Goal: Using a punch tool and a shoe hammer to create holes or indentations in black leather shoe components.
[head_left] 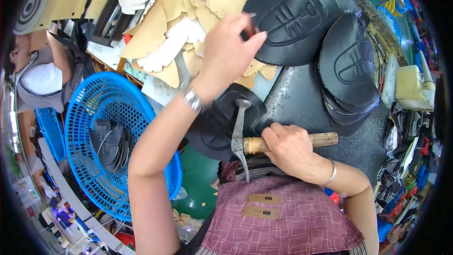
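Observation:
My right hand (290, 150) is closed around the wooden handle of a cobbler's hammer (239, 142), its metal head pointing left over my lap. Farther out, my left hand (226, 49) is closed on a small reddish-brown object (250, 30); motion blur hides its kind. That hand hovers beside a large black leather shoe-upper piece (295, 16) with moulded seams. Partly under the hammer head lies another black shoe-upper piece (207, 134) at the table's near edge. To the right is an overlapping stack of black shoe-upper pieces (349, 63).
Beige lining pieces (155, 28) with jagged edges and some white ones pile up at the far left. A blue plastic basket (78, 108) holding black pieces stands left of my arm. A seated person (47, 73) is beyond it. Clutter and a yellowish block (409, 87) line the right.

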The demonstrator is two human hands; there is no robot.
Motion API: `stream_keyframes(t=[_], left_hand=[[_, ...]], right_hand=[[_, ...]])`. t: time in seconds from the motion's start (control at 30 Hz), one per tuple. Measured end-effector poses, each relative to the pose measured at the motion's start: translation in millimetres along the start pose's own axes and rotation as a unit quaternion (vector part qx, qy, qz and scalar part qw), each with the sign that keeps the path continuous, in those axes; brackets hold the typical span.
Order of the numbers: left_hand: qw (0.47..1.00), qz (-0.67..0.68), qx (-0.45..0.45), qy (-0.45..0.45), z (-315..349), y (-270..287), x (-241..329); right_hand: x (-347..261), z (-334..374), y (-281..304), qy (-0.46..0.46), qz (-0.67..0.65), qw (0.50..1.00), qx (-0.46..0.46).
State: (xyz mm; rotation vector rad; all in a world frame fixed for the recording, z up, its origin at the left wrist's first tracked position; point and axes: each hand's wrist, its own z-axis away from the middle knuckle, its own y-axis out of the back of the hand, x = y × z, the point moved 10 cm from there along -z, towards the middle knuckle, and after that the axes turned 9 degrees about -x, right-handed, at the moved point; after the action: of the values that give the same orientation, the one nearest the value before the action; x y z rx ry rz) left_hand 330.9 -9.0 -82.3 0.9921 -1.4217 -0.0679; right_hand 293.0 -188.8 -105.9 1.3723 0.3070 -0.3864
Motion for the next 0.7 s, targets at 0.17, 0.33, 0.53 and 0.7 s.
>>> stream_keyframes(t=[0.17, 0.33, 0.53, 0.7], left_hand=[[0.988, -0.147, 0.039, -0.022, -49.5, -19.9, 9.7], [0.986, -0.165, 0.038, 0.014, -55.6, -24.4, 13.0], [0.988, -0.12, 0.091, -0.029, -13.5, 24.4, 37.7], [0.942, 0.223, -0.091, 0.234, 76.8, 45.5, -19.0]], right_hand=[[33.3, 56.2, 73.3, 0.051, 0.025, 0.988, 0.142], [197.5, 137.1, 110.7, -0.326, -0.041, 0.914, 0.238], [176.3, 128.3, 138.6, -0.342, 0.18, 0.884, 0.265], [125.2, 108.9, 142.3, -0.187, 0.072, 0.937, 0.287]])
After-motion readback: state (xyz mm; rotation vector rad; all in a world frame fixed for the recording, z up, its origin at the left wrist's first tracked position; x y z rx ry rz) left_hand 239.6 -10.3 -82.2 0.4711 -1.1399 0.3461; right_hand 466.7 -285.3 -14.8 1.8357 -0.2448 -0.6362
